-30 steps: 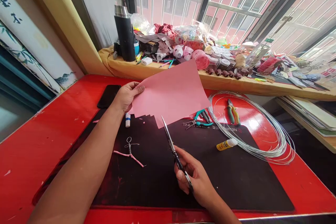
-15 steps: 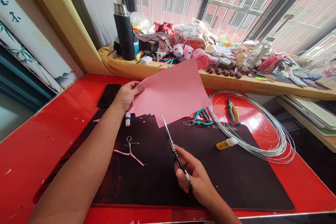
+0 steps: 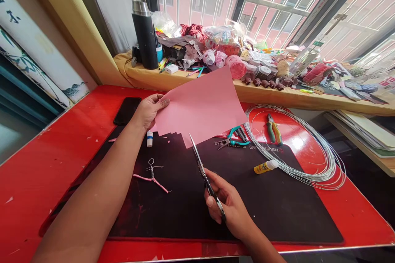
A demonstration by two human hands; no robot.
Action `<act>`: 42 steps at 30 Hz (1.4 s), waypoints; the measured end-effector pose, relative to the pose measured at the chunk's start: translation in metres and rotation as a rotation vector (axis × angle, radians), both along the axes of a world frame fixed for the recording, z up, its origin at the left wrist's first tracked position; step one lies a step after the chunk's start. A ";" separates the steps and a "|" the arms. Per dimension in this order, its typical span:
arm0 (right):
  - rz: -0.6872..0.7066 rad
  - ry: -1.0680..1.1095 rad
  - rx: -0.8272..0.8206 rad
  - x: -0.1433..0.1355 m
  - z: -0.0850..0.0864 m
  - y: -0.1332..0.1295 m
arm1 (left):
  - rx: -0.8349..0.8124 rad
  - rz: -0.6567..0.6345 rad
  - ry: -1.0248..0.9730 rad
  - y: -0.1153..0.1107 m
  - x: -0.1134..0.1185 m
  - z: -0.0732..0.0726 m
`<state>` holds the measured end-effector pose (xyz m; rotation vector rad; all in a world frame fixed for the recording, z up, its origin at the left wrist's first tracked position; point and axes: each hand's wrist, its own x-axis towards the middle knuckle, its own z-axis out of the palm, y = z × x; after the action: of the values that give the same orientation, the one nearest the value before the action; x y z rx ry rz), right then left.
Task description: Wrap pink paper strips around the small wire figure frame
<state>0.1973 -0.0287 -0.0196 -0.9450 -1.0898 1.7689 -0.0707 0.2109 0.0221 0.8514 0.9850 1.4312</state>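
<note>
A sheet of pink paper (image 3: 203, 104) is raised above the mat, pinched at its left edge by my left hand (image 3: 153, 109), thumb on top. Its lower left edge is cut in small steps. My right hand (image 3: 224, 203) is closed around the handles of a pair of scissors (image 3: 199, 160). The blades look closed or nearly so, and their tip overlaps the paper's lower edge; I cannot tell whether they touch. Below the paper lies a small wire figure (image 3: 152, 174) with pink-wrapped legs, a bare wire loop for a head and thin wire arms.
On the black mat (image 3: 277, 213) lie a yellow glue stick (image 3: 265, 167) and a white-and-blue tube (image 3: 149, 139). Teal pliers (image 3: 233, 141), yellow-green pliers (image 3: 274, 129) and a coil of wire (image 3: 331, 164) are at right. A phone (image 3: 127, 111) lies left. The sill holds a flask (image 3: 145, 37) and craft supplies.
Almost nothing differs. The whole view has shifted very slightly, while both hands, the paper and the scissors keep the same positions relative to one another.
</note>
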 end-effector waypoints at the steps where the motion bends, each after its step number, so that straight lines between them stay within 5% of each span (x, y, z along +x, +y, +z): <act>1: 0.000 -0.003 0.003 0.000 0.000 0.000 | -0.002 0.003 0.001 0.000 0.000 0.000; 42: -0.016 -0.062 -0.037 0.001 0.002 -0.001 | -0.016 -0.016 0.036 0.000 0.000 -0.001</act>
<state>0.1986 -0.0301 -0.0177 -1.0346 -1.0894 1.7625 -0.0711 0.2108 0.0216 0.8745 1.0130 1.3967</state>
